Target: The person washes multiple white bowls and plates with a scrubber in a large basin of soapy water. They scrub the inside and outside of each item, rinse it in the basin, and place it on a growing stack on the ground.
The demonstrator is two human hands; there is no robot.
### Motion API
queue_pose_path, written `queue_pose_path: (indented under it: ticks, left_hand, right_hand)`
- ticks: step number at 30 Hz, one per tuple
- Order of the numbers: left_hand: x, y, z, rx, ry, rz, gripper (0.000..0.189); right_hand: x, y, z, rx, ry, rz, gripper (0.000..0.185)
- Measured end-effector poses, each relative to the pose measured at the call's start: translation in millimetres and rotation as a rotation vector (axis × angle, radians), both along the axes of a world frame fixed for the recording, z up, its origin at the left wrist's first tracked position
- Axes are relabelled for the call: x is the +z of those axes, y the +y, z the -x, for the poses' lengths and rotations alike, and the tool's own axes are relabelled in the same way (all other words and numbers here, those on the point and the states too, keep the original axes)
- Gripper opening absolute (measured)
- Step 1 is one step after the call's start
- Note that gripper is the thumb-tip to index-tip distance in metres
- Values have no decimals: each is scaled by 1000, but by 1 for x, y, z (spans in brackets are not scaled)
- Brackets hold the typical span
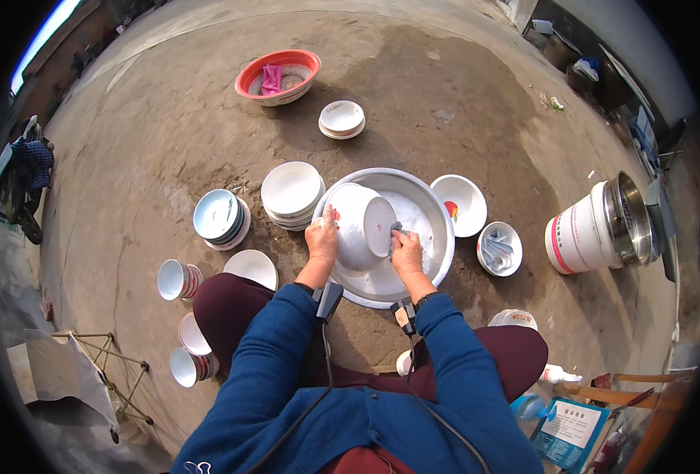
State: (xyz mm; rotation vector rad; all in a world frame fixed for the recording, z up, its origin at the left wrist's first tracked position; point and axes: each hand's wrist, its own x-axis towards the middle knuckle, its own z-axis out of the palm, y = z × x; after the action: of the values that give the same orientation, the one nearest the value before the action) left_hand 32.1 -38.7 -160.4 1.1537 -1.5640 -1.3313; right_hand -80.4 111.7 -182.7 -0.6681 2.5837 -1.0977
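Observation:
A large white bowl [350, 237] is tipped on its side over a metal basin [443, 260], its foot ring facing right. My left hand [321, 236] grips the bowl's rim at the left, near a red printed motif. In my right hand [406, 247] is a grey scrubber [395, 228], pressed to the edge of the bowl's foot. Suds and water show in the basin beneath. Right of the basin, a white bowl [467, 204] with a red motif leans against its rim. A smaller bowl [500, 249] beside it holds clear plastic items.
Stacked white bowls [292, 189], bluish plates [216, 214] and smaller bowl stacks [173, 279] stand at left. Farther ahead are a plate stack [342, 117] and a red-rimmed basin [302, 62] with a pink cloth. A white bucket [578, 228] stands right; a folding stool [77, 367] is lower left.

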Motion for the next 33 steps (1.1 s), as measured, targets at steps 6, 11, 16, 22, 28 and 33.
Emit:
queue_pose_path:
  ticks: [6,11,16,22,28,33]
  left_hand:
    - [-11,-4,-1,-26,-196,144,47]
    - [-27,-10,-4,-99,-284,394,30]
    - [-28,-13,-5,-175,-466,794,21]
    - [-25,-14,-5,-177,-515,998,30]
    - [-21,-9,-6,-243,-399,764,36]
    - [-15,-7,-4,-226,-488,1001,33]
  right_hand:
    - [-19,28,22,117,73,-552,29]
    - [-7,22,18,86,-104,-404,38]
    - [19,-4,30,83,-223,356,43]
    - [24,-21,24,43,-109,76,30]
    - [20,-24,20,176,100,421,40]
    - [11,-25,22,114,23,547,50]
